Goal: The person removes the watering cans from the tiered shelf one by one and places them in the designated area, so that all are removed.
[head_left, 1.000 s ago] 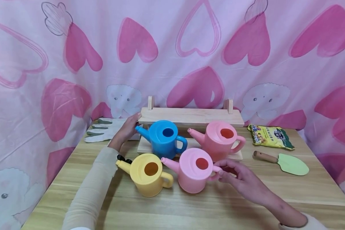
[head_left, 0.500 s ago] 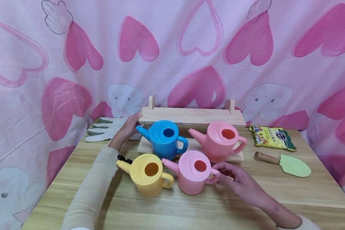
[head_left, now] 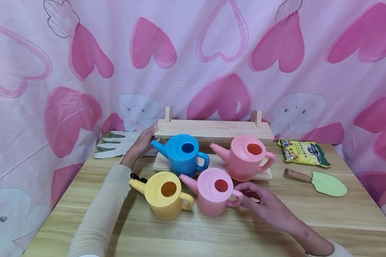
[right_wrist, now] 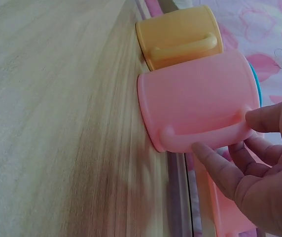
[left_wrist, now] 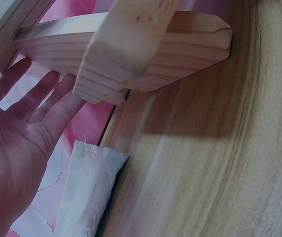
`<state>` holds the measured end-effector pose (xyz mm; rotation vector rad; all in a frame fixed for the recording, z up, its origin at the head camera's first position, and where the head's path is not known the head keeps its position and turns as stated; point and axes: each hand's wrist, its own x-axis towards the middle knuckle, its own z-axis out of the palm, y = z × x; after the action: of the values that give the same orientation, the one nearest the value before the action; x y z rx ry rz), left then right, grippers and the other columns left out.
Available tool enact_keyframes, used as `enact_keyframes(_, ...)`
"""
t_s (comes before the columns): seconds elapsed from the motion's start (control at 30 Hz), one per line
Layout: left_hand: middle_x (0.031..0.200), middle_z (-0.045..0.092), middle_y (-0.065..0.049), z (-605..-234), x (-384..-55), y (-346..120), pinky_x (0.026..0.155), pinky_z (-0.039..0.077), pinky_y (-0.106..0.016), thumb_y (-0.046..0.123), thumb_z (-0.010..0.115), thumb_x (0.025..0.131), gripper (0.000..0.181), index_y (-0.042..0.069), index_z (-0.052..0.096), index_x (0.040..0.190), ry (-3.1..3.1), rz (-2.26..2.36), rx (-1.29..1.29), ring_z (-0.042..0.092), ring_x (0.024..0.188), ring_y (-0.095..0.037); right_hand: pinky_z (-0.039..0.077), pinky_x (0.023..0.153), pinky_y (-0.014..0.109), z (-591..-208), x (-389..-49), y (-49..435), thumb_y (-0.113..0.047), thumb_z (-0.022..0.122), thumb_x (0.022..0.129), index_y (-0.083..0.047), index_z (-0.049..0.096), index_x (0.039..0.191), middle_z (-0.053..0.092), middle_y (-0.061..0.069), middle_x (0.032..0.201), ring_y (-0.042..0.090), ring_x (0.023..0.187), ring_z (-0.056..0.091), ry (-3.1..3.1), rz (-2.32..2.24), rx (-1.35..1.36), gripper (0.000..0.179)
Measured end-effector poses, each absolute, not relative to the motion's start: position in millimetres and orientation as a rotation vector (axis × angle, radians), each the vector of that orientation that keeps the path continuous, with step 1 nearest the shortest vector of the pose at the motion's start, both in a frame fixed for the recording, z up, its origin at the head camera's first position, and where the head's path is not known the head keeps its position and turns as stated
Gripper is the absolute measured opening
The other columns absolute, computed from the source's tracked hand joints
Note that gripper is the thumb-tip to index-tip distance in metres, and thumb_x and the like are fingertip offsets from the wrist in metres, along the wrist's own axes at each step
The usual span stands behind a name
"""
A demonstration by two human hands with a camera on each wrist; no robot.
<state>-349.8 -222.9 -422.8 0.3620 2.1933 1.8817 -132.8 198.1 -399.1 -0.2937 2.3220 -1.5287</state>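
Note:
My right hand (head_left: 265,207) holds the handle of a light pink watering can (head_left: 213,200), its thumb and fingers about the handle in the right wrist view. That can stands on the table beside a yellow watering can (head_left: 164,207). Behind them, a blue watering can (head_left: 181,160) and a coral-pink watering can (head_left: 241,164) sit on the lower step of a wooden plant stand (head_left: 212,128). With fingers extended, my left hand (head_left: 143,142) touches the stand's left end; the left wrist view shows the fingertips against the wooden side piece (left_wrist: 57,44).
A white and green glove (head_left: 115,144) lies behind the left hand. At the right are a yellow and green packet (head_left: 302,152) and a hand trowel (head_left: 328,184) with a light green blade. A heart-patterned curtain (head_left: 186,89) hangs behind the table (head_left: 193,237).
The light pink watering can has shifted slightly left, closer to the yellow one, together with my right hand. My left hand stays at the stand's end.

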Motion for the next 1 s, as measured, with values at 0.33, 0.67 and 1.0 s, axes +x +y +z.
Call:
enact_keyframes(0.33, 0.164, 0.026, -0.023, -424, -350, -224, 0.11, 0.037, -0.06, 0.057, 0.033, 0.109, 0.075, 0.008, 0.02, 0.165, 2.207, 1.879, 0.367, 0.028, 0.148, -0.041, 0.053, 0.095, 0.04, -400, -132, 199, -0.038, 0.066, 0.102, -0.019, 0.067, 0.129, 0.063, 0.005, 0.129, 0.032, 0.118, 0.057, 2.357, -1.487, -0.285, 0.032)
enact_keyframes(0.67, 0.164, 0.026, -0.021, -424, -350, -223, 0.108, 0.039, -0.059, 0.06, 0.034, 0.108, 0.077, 0.009, 0.021, 0.165, 2.201, 1.873, 0.355, 0.029, 0.148, -0.04, 0.054, 0.093, 0.029, -395, -129, 206, -0.031, 0.065, 0.104, -0.013, 0.059, 0.139, 0.059, 0.01, 0.137, 0.031, 0.119, 0.058, 2.384, -1.49, -0.383, 0.04)
enact_keyframes(1.0, 0.165, 0.025, -0.02, -423, -349, -223, 0.11, 0.038, -0.059, 0.06, 0.034, 0.108, 0.078, 0.009, 0.019, 0.165, 2.204, 1.874, 0.352, 0.027, 0.15, -0.039, 0.052, 0.093, 0.023, -376, -140, 231, 0.01, 0.068, 0.093, -0.018, 0.071, 0.111, 0.071, -0.001, 0.109, 0.017, 0.104, 0.065, 2.918, -1.449, -1.017, 0.034)
